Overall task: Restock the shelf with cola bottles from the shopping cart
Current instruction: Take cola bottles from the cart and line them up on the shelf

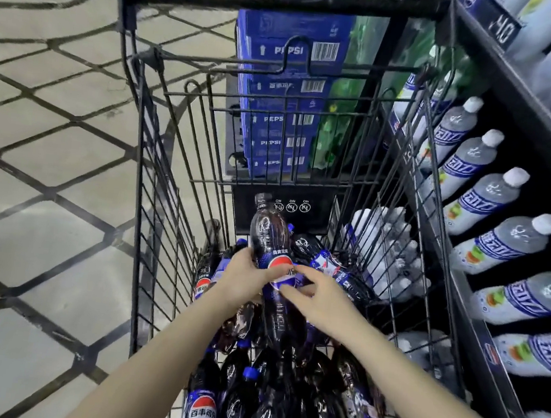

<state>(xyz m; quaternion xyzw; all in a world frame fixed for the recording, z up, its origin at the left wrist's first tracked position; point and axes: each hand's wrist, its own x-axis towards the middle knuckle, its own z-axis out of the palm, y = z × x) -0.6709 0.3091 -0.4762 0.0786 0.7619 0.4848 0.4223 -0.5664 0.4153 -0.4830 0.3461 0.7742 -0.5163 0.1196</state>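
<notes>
A black wire shopping cart (152, 194) holds several dark cola bottles with blue labels (237, 407). One cola bottle (268, 232) stands up out of the pile, black cap at the top. My left hand (245, 279) grips it around the label from the left. My right hand (317, 301) reaches in from the right, fingers spread and touching the label of the same bottle or the one under it; I cannot tell which. The shelf (481, 321) runs along the right of the cart.
The shelf holds rows of pale bottles with white caps (510, 242). Stacked blue Pepsi cartons (288, 83) and green bottles (337, 137) stand beyond the cart's far end. Tiled floor (51, 149) lies to the left.
</notes>
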